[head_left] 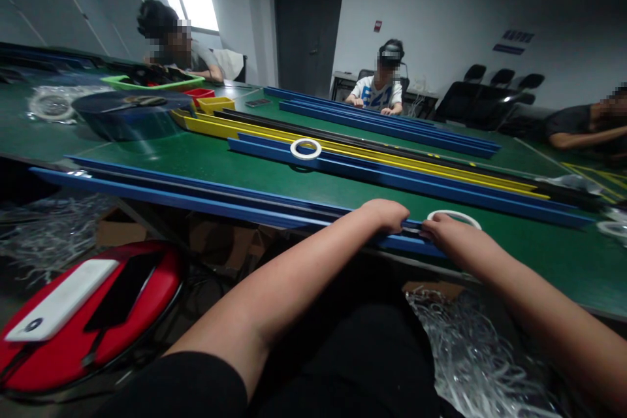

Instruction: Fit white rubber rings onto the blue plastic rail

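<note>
A long blue channel-shaped strip [186, 199] lies along the near table edge, and both my hands are at its right end. My left hand [388, 215] is closed, its fingers curled down against the strip. What sits in its grip is hidden. My right hand [448, 232] is a short way to the right, fingers pinched together at the strip's end. A thin pale line shows in the gap between the hands, too small to name. Partly behind my right hand lies a white tape-like ring [460, 217]. Another white ring [306, 149] rests on the blue strips farther back.
Yellow strips [343, 147] and more blue strips [382, 121] cross the table. At left stand a large dark roll [132, 121] and a green tray [115, 83]. A red stool [157, 274] holds a white power bank [63, 300]. Clear scrap [484, 353] lies below. Three people sit around.
</note>
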`<action>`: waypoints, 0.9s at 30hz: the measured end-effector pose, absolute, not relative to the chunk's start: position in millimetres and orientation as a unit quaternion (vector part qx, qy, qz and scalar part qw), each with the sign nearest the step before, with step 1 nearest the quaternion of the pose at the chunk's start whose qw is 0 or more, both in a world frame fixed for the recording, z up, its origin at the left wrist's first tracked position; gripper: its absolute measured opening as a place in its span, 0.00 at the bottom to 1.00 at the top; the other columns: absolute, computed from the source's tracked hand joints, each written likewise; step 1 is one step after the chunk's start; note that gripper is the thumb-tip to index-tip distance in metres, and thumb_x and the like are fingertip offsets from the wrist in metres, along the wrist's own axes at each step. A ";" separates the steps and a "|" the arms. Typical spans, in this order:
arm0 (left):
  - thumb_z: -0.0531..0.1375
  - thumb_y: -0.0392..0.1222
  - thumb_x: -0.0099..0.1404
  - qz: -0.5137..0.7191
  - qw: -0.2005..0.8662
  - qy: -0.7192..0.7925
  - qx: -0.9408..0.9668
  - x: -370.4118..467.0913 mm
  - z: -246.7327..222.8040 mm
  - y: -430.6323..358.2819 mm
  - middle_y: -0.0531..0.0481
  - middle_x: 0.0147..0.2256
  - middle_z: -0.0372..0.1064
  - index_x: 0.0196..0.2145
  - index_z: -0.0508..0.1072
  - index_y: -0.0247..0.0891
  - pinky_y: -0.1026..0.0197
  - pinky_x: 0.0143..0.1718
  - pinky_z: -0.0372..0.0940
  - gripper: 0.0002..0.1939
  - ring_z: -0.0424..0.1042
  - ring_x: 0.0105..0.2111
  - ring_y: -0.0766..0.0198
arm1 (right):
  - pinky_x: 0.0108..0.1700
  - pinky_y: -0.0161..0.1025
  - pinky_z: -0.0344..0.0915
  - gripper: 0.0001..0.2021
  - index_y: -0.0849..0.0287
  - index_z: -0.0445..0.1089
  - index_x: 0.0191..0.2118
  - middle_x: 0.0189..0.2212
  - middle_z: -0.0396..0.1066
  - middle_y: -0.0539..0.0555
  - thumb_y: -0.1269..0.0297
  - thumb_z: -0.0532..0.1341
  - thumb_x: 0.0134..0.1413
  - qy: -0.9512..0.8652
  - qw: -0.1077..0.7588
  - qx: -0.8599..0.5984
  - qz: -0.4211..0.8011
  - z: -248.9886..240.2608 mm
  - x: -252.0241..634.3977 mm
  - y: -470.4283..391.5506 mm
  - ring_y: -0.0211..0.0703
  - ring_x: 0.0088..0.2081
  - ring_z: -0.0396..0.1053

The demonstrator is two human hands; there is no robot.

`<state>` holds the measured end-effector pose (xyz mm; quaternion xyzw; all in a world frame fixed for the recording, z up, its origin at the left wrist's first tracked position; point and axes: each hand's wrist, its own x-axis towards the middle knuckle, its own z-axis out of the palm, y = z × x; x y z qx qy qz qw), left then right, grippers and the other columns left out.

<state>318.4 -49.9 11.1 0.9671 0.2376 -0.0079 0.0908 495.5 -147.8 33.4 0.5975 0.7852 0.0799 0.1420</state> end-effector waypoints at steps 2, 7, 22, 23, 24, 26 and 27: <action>0.57 0.44 0.60 -0.007 0.089 0.240 0.967 318.1 11.3 -50.7 0.42 0.44 0.76 0.44 0.75 0.39 0.60 0.35 0.67 0.15 0.76 0.40 0.54 | 0.34 0.37 0.59 0.16 0.58 0.71 0.41 0.36 0.69 0.58 0.57 0.49 0.66 0.790 0.119 0.597 0.075 27.4 502.0 -145.2 0.42 0.32 0.69; 0.57 0.47 0.61 0.001 0.078 0.247 0.966 318.6 10.4 -51.3 0.41 0.45 0.76 0.45 0.75 0.38 0.60 0.37 0.68 0.17 0.75 0.41 0.54 | 0.35 0.37 0.58 0.17 0.57 0.72 0.40 0.37 0.70 0.58 0.55 0.49 0.66 0.787 0.100 0.605 0.074 22.8 505.1 -145.4 0.42 0.34 0.69; 0.58 0.47 0.62 0.000 0.070 0.244 0.967 320.1 9.3 -50.5 0.42 0.44 0.76 0.44 0.75 0.39 0.59 0.39 0.68 0.16 0.75 0.43 0.54 | 0.33 0.37 0.57 0.18 0.56 0.74 0.40 0.38 0.71 0.58 0.53 0.50 0.64 0.767 0.127 0.624 0.076 27.9 505.3 -141.6 0.43 0.32 0.69; 0.58 0.47 0.61 0.001 0.070 0.244 0.967 320.4 8.7 -49.9 0.42 0.44 0.76 0.44 0.75 0.39 0.59 0.39 0.68 0.16 0.75 0.43 0.54 | 0.33 0.37 0.57 0.18 0.56 0.74 0.40 0.38 0.72 0.58 0.52 0.51 0.64 0.766 0.130 0.625 0.077 30.1 504.6 -141.8 0.43 0.33 0.70; 0.58 0.47 0.61 0.002 0.070 0.244 0.967 320.7 8.2 -49.4 0.42 0.44 0.76 0.44 0.75 0.40 0.59 0.39 0.68 0.16 0.75 0.42 0.54 | 0.34 0.37 0.58 0.19 0.55 0.74 0.40 0.37 0.72 0.58 0.50 0.51 0.64 0.767 0.131 0.623 0.078 32.2 503.8 -142.3 0.44 0.34 0.70; 0.58 0.48 0.61 0.003 0.072 0.244 0.967 320.9 7.4 -48.7 0.42 0.44 0.76 0.44 0.75 0.40 0.59 0.38 0.68 0.16 0.75 0.42 0.54 | 0.35 0.38 0.58 0.20 0.54 0.74 0.40 0.36 0.72 0.57 0.48 0.50 0.63 0.767 0.132 0.622 0.082 35.3 502.2 -143.9 0.45 0.36 0.71; 0.58 0.48 0.61 0.004 0.072 0.245 0.967 320.9 7.1 -48.6 0.43 0.44 0.76 0.44 0.75 0.40 0.59 0.38 0.68 0.16 0.75 0.42 0.54 | 0.35 0.38 0.58 0.20 0.54 0.74 0.40 0.36 0.72 0.58 0.48 0.50 0.63 0.764 0.135 0.625 0.084 36.1 501.6 -144.7 0.45 0.36 0.71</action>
